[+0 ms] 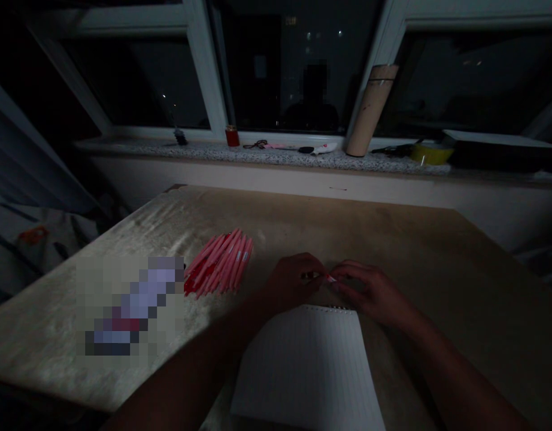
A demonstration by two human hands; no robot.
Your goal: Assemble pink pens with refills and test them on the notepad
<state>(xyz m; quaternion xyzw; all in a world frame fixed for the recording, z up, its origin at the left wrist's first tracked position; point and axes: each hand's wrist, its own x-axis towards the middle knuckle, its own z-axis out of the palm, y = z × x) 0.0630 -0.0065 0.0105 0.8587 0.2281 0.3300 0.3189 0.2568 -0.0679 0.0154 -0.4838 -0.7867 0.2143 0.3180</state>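
The fingertips of the left hand [296,278] and right hand [368,290] meet, pinching a small red-and-white item [331,279] too dim to make out. It sits just beyond the spiral edge of a lined notebook [309,365] on the table [464,281]. Left of the hands lies a pile of pink pens [222,263]; farther left, a blurred object [143,299]. Behind, a tall tube [371,112] stands on the windowsill [273,155].

I count 1 left hand [296,276], 1 right hand [368,287], 1 small item [331,278], 1 notepad [309,365] near; pink pens [222,263] left, too overlapped to count; far: 1 cylinder [370,114], 1 jar [232,137], 1 yellow roll [431,154].
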